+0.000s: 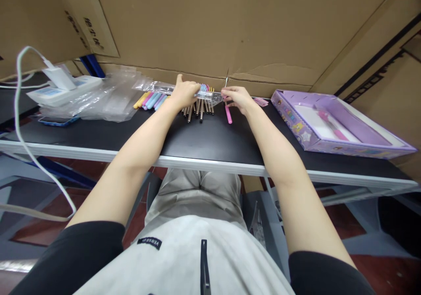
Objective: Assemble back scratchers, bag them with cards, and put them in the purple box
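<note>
My left hand (187, 92) is closed on a strip of clear plastic packaging (205, 95), pressing it above the pens. My right hand (238, 97) pinches a slim pink tool (229, 114) with a thin, pointed metal end rising past the fingers; its exact kind is not clear. The right fingertips are beside the end of the plastic strip. Under and in front of the strip lie several silver rod-like pen parts (201, 111) with dark tips. Left of them, partly behind my left forearm, several pastel pen barrels (153, 101) lie in a row.
A purple cardboard box (305, 133) with a pink pen (332, 125) inside stands on the right. Clear plastic bags (113, 97), a white power strip (62, 91) with a charger and a blue-edged phone (57, 121) occupy the left. Cardboard (210, 27) walls off the back. Small pink pieces (261, 101) lie near my right wrist.
</note>
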A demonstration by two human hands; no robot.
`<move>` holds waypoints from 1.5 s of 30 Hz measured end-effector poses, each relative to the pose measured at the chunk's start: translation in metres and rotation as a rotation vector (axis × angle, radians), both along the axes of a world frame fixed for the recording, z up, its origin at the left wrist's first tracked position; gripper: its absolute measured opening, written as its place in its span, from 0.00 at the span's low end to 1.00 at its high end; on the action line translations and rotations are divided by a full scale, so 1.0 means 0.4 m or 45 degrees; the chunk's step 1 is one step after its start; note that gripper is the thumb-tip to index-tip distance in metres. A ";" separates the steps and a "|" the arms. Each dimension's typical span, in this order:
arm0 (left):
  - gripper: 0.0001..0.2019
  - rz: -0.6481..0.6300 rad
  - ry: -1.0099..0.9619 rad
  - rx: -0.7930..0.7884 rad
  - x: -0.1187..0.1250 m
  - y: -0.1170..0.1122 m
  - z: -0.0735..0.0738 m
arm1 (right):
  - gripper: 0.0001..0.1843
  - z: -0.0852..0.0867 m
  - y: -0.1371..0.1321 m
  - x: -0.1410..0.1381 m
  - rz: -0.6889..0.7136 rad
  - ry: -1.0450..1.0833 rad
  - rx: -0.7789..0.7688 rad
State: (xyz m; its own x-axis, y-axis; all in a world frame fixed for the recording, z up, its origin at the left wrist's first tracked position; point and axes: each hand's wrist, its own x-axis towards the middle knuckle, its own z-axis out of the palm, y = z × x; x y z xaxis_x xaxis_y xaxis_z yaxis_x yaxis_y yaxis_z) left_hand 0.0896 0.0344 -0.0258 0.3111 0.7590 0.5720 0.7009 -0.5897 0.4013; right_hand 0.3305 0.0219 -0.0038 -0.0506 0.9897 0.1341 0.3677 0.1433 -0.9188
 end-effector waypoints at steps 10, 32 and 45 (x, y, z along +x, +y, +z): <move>0.02 0.256 0.184 0.009 -0.071 0.031 -0.012 | 0.11 0.006 -0.020 0.009 -0.089 -1.231 -0.019; 0.07 0.398 0.491 -0.045 -0.082 0.028 0.002 | 0.21 0.032 0.053 0.140 -0.388 -1.209 0.203; 0.11 0.484 0.523 -0.161 -0.072 0.005 0.019 | 0.23 0.107 -0.005 0.157 -0.016 -1.036 0.464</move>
State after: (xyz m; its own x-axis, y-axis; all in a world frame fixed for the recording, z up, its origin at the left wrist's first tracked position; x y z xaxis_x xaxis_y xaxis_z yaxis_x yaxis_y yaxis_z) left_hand 0.0610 0.0364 -0.0183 0.1802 0.9156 0.3595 0.9676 -0.2307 0.1025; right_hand 0.3932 0.0200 0.0390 -0.2570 0.8936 0.3679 0.8898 0.3674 -0.2707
